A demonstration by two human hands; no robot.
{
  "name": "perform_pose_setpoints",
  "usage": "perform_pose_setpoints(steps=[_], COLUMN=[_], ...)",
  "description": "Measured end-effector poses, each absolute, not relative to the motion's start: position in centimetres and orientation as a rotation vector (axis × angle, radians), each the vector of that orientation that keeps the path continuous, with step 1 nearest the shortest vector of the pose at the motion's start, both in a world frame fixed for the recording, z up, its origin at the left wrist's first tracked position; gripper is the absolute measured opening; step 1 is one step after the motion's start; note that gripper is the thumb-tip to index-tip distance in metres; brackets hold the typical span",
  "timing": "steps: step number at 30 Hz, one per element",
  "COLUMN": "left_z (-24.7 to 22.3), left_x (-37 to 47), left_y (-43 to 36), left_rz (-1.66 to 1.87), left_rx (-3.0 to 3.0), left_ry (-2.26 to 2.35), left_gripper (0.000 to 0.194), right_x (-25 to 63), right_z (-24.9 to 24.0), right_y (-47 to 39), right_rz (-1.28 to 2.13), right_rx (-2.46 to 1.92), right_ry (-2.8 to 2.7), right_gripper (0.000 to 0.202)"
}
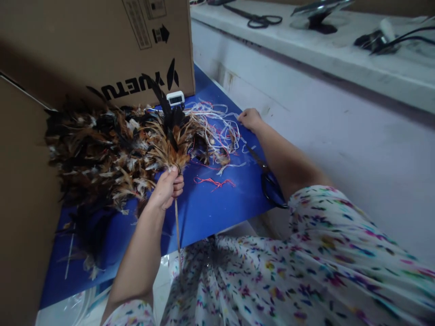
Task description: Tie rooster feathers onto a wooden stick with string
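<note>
My left hand (166,188) is wrapped round a thin stick just under a bunch of brown and black feathers (173,140), like a feather duster. The stick's bare lower end points down toward my lap. At the right edge of the blue table, my right hand (250,119) is closed in a pinch on a white string at the side of a loose tangle of strings (220,131). A large heap of brown, black and white feathers (102,149) lies to the left of the held bunch.
Black-handled scissors (272,188) lie near my right forearm, and red string (215,182) lies on the blue table (210,213). Cardboard boxes (84,50) stand behind and left. A small white digital device (176,98) sits at the back. Another pair of scissors (260,20) rests on the ledge.
</note>
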State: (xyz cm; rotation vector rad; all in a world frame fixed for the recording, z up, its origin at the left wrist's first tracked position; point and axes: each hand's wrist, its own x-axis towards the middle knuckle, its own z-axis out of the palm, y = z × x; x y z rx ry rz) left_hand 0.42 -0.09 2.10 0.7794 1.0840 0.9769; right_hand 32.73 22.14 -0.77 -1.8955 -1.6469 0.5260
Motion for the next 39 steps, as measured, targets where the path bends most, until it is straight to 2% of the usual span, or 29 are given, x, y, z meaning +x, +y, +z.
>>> perform_pose_setpoints(steps=[5, 13, 19, 24, 29, 31, 34, 39], left_z=[2.1, 1.8, 2.0, 2.0, 2.0, 2.0, 2.0, 2.0], left_x=[0.5, 0.5, 0.6, 0.6, 0.7, 0.7, 0.7, 0.7], left_y=[-0.1, -0.1, -0.1, -0.1, -0.1, -0.1, -0.1, -0.2], left_rz=[0.979, 0.972, 0.967, 0.963, 0.957, 0.955, 0.953, 0.95], left_rx=[0.775, 0.793, 0.794, 0.805, 0.797, 0.797, 0.804, 0.813], left_ry=[1.08, 1.063, 1.069, 1.068, 1.078, 1.082, 1.084, 1.082], left_gripper=[0.061, 0.063, 0.059, 0.057, 0.054, 0.053, 0.053, 0.055], right_x=[32.8, 34.1, 33.1, 33.6, 34.6, 34.4, 33.6, 33.2], right_z=[2.0, 6.0, 7.6, 6.3, 3.5, 2.3, 0.8, 0.4], right_y=[19.9, 15.8, 12.0, 11.1, 12.7, 13.4, 14.0, 14.5], right_rz=[0.805, 0.87, 0.852, 0.861, 0.482, 0.424, 0.545, 0.783], right_rx=[-1.587, -1.266, -1.24, -1.362, -1.942, -2.135, -2.167, -1.983], right_ry=[-1.27, -1.211, -1.309, -1.65, -1.91, -1.968, -1.872, -1.558], right_gripper=[0.015, 0.016, 0.019, 0.011, 0.002, 0.009, 0.014, 0.022])
